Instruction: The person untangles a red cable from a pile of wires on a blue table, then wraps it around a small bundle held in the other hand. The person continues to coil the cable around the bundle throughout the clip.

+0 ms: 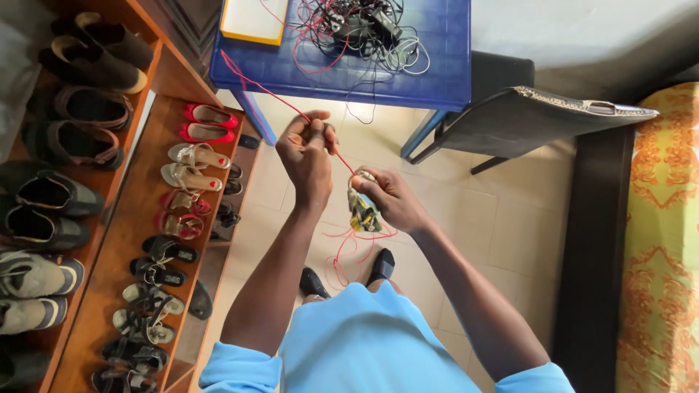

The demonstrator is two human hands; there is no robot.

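Fingers of the left hand pinch the red wire at frame centre; right hand is clamped on a small green circuit board just beside; best keep the wire taut, clear of the blue table.

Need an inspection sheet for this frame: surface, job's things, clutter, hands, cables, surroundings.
Surface: blue plastic table ahead of the person; pale tiled floor under the hands.
Job's things: red wire running from the table to the hands; small green-and-yellow part with wire loops hanging below.
Clutter: yellow-edged board on the table corner.
Hands: left hand pinches the red wire; right hand grips the small part.
Cables: tangled pile of wires on the table.
Surroundings: wooden shoe rack full of sandals and shoes on the left; dark chair; patterned orange fabric on the right.
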